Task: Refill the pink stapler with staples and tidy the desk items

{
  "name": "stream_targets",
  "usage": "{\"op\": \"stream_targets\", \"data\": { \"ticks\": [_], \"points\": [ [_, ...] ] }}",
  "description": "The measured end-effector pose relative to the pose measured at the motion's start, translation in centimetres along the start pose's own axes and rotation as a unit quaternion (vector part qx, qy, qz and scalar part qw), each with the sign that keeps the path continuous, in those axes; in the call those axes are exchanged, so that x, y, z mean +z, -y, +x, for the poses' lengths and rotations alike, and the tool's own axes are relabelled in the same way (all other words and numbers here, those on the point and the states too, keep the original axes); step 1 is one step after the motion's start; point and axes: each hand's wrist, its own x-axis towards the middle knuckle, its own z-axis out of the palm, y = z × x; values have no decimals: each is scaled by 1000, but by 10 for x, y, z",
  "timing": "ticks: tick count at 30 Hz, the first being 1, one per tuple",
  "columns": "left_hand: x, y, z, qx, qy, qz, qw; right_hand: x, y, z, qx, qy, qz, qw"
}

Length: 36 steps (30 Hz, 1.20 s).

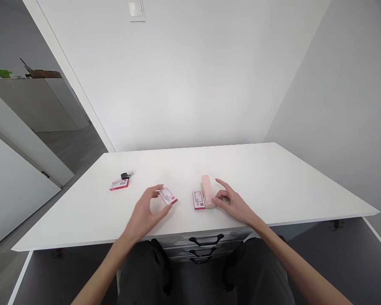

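Observation:
My left hand [147, 212] pinches a small red and white box [167, 196] between thumb and fingers, tilted just above the white table [273, 182]. My right hand [233, 202] rests on the table with its fingers apart, its thumb and fingertips beside a pink stapler [207, 190]. It touches or nearly touches the stapler's right side. A second red and white box [199, 200] lies flat against the stapler's left side.
A third red and white box [119, 184] lies at the table's left, with a small black key-like object [126, 175] just behind it. Drawers with black handles [206, 240] sit under the front edge. Walls close the back and right; a doorway opens left.

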Motion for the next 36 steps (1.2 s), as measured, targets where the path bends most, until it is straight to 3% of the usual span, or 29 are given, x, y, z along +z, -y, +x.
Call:
{"op": "stream_targets", "data": {
  "ticks": [4,8,12,16,20,25,28,30,33,36],
  "points": [
    [32,-26,17,46,100,-59,992,-1,-1,1,-3,-4,1,1000],
    [55,-28,35,93,167,-70,979,-1,-3,3,-12,-8,20,1000],
    [63,-24,41,94,206,-78,971,-2,-5,6,-18,-7,34,999],
    [60,-23,35,78,207,-59,973,-2,-5,6,-20,-6,33,999],
    [52,-9,31,76,153,-32,985,-2,-5,5,-15,-1,17,1000],
    [30,34,37,60,-39,55,996,-2,-5,4,-17,8,-2,1000],
    [8,60,43,-21,-152,152,976,-1,-5,4,-17,12,-9,1000],
    [-7,76,46,-84,-192,210,955,-2,-4,4,-20,13,-10,1000],
    [-23,96,51,-162,-225,259,925,-2,-2,3,-21,10,-12,1000],
    [-31,111,56,-252,-221,245,910,-1,-2,3,-19,12,-12,1000]
  ]
}}
